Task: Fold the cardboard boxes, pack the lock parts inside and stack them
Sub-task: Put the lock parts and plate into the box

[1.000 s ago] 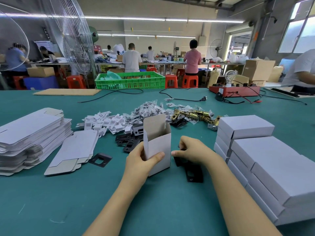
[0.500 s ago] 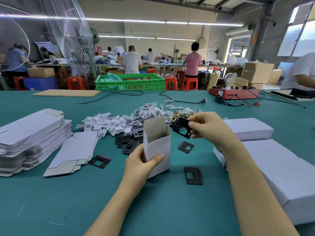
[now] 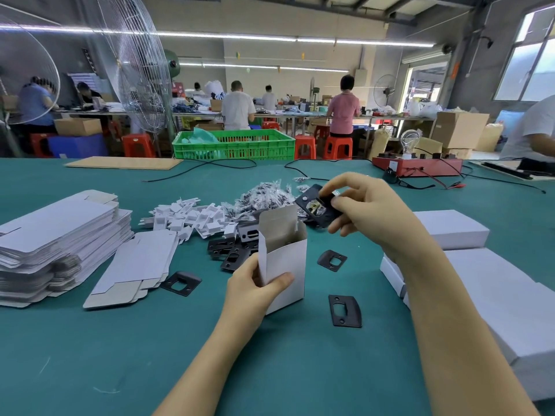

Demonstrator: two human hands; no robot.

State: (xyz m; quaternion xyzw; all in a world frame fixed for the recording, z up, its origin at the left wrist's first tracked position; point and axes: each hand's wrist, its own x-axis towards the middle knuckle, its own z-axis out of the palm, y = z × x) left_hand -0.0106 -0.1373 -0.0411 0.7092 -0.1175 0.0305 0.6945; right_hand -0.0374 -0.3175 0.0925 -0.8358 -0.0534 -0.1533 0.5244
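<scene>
An upright white cardboard box (image 3: pixel 285 262) with its top flap open stands on the green table, and my left hand (image 3: pixel 255 291) grips its lower left side. Above and right of the box opening, my right hand (image 3: pixel 365 211) pinches a black lock plate (image 3: pixel 315 207). Loose black plates lie around the box: one on the right (image 3: pixel 332 260), one in front (image 3: pixel 344 310), one on the left (image 3: pixel 180 283), and a small pile (image 3: pixel 228 250) behind the box.
Flat unfolded box blanks are stacked at the left (image 3: pixel 57 238), with a few more beside them (image 3: pixel 135 268). Finished white boxes (image 3: pixel 486 292) are stacked at the right. White plastic pieces (image 3: pixel 186 217) and bagged screws (image 3: pixel 264 196) lie behind. A red device (image 3: pixel 417 166) sits far right.
My right hand lifted a black plate off the table beside the box and raised it above and right of the box opening. My left hand kept holding the box.
</scene>
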